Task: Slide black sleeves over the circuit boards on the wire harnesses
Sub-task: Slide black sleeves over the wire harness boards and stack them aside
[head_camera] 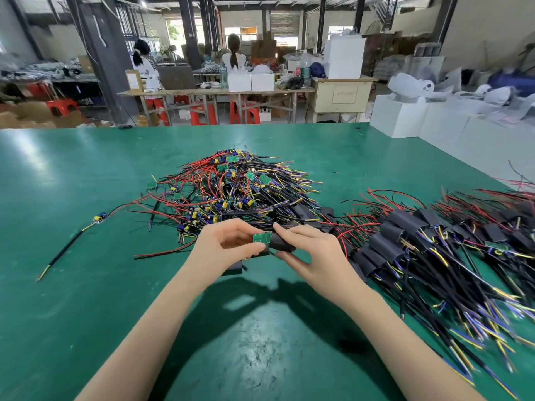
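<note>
Nearest me, bare green table [86, 285] runs from six o'clock up between my two forearms, with more open mat at nine o'clock. At centre my left hand [228, 246] pinches a small green circuit board [262, 237] between thumb and curled fingers. My right hand [311, 253] grips a black sleeve [282, 244] whose mouth touches the board's right edge. I cannot tell how far the board sits inside. A dark flat piece [233, 269] under my left wrist is mostly hidden.

At three o'clock lies a pile of sleeved harnesses [434, 250], cut off by the right edge and too tangled to count. At twelve o'clock sits a heap of bare harnesses [231, 186], also uncountable. One stray harness [98, 219] lies alone at ten o'clock. Beyond the table's far edge, two people [234, 53] sit facing away.
</note>
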